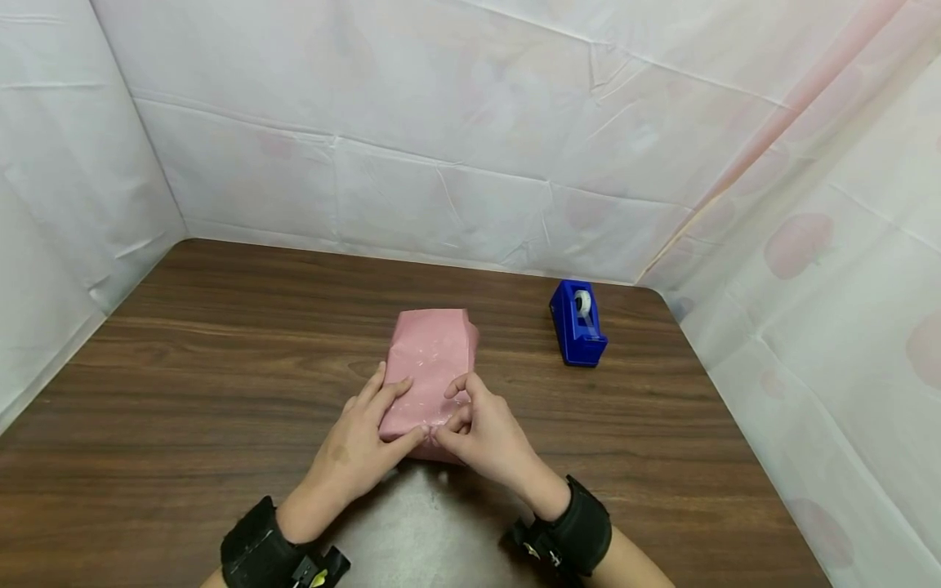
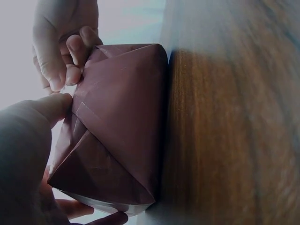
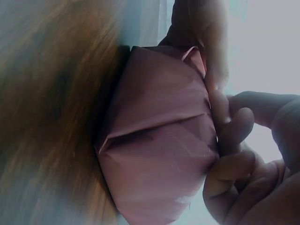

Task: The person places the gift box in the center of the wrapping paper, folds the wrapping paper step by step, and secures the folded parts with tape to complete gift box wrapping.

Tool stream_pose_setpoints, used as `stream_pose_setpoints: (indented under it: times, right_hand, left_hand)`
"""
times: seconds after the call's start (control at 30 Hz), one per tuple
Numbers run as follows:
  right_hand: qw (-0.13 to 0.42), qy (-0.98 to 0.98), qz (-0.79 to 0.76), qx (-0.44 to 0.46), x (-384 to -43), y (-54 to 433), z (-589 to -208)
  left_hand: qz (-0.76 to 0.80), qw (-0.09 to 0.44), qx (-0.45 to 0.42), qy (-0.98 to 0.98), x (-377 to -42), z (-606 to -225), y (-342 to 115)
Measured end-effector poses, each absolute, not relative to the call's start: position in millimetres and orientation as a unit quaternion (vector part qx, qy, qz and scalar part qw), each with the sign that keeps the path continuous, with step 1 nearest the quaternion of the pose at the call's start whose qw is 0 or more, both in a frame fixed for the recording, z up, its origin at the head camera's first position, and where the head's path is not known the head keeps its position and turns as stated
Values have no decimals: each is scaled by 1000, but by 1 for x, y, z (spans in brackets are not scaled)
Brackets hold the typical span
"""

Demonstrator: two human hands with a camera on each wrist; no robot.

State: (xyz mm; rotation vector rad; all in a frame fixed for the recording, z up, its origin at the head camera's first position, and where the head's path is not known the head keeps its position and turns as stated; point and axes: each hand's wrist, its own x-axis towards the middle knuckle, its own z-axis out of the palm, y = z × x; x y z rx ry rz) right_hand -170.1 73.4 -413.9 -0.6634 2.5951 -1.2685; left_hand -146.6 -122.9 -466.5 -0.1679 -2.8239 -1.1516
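A box-shaped package wrapped in shiny pink paper [image 1: 430, 351] lies on the table, its near end folded into slanting flaps, as the left wrist view of the pink package [image 2: 122, 98] shows. My left hand [image 1: 360, 445] holds it from the left, fingers along the side and top, thumb at the near top edge. At that same edge my right hand [image 1: 488, 433] pinches with thumb and curled fingers, close to the left thumb. A small pale bit, seemingly clear tape [image 2: 70, 89], shows at the right fingertips; the fingers partly hide it.
A blue tape dispenser [image 1: 579, 327] with a white roll stands at the back right of the wooden table [image 1: 220, 351]. White sheeting [image 1: 441, 204] hangs behind the table and along both sides. Each wrist wears a black strap [image 1: 581, 527].
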Motion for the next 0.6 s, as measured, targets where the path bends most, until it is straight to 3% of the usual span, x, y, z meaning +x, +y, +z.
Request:
stream_pose_setpoints:
  times: [0.6]
  right_hand:
    - [84,920,-364,-120,-170,59,-405]
  left_hand:
    - [-372,57,-68,-924,-146,-467,-122]
